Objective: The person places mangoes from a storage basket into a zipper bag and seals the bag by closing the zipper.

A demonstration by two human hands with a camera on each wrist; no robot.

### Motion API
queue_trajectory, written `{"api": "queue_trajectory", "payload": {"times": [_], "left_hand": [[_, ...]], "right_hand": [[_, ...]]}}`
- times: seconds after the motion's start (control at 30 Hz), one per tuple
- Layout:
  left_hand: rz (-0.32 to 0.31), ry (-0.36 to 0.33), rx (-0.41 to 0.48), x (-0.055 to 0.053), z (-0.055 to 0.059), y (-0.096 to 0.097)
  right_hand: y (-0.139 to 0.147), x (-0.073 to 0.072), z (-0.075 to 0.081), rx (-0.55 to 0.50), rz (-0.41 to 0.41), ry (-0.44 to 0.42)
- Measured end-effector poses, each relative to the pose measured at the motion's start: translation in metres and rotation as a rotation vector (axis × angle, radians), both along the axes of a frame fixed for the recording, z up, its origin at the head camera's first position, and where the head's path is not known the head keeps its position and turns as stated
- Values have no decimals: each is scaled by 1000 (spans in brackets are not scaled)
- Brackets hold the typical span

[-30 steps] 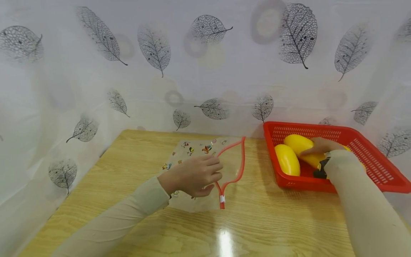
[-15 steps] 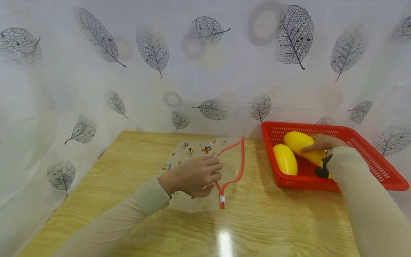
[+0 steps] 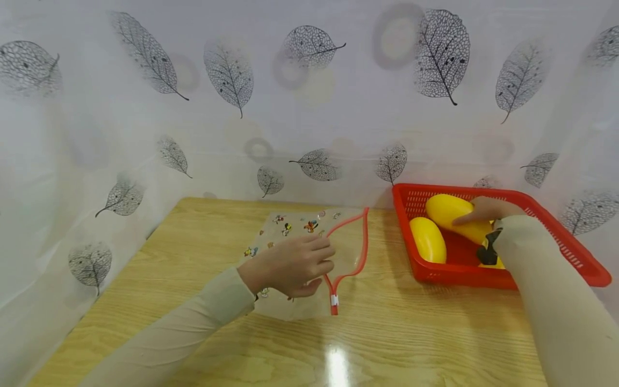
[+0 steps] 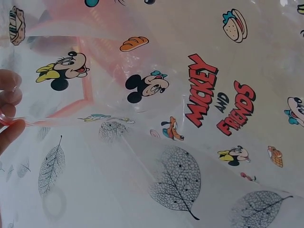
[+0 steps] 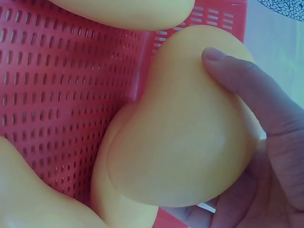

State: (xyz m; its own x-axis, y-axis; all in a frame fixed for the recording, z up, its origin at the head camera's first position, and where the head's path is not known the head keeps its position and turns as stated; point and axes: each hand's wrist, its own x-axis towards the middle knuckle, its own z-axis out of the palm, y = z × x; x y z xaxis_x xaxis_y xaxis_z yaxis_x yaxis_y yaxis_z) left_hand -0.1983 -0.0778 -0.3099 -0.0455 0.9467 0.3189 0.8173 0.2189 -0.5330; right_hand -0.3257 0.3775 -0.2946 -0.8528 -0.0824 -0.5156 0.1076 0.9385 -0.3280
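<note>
My left hand [image 3: 294,263] pinches the near edge of a clear zip bag [image 3: 311,226] printed with cartoon figures. Its red zip strip [image 3: 364,244] gapes to the right, and a white slider [image 3: 335,300] sits at the lower end. In the left wrist view, the fingertips [image 4: 12,97] grip the red edge. Inside the red basket [image 3: 425,274], my right hand [image 3: 488,208] holds a smooth yellow mango [image 3: 447,210]. Seen from the right wrist, the thumb lies on top of this mango [image 5: 185,118] and the fingers curl beneath it.
Another yellow mango [image 3: 427,241] lies at the basket's left end, and more yellow shows under my right wrist. Both stand on a wooden table [image 3: 387,344]. Behind and to the left hangs a white leaf-patterned sheet [image 3: 203,134].
My right hand has raised the mango slightly inside the basket. My left hand and the bag have stayed in place. The head view has shifted a little.
</note>
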Motion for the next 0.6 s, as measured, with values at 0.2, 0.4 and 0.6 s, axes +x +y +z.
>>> {"api": "queue_trajectory", "payload": {"times": [0.2, 0.4, 0.6], "left_hand": [[-9, -9, 5, -1, -1, 1], [-6, -6, 6, -1, 0, 1], [-2, -10, 3, -1, 0, 1]], "right_hand": [[2, -3, 0, 61, 31, 40], [3, -4, 0, 59, 56, 47], [-2, 1, 8, 61, 62, 52]]}}
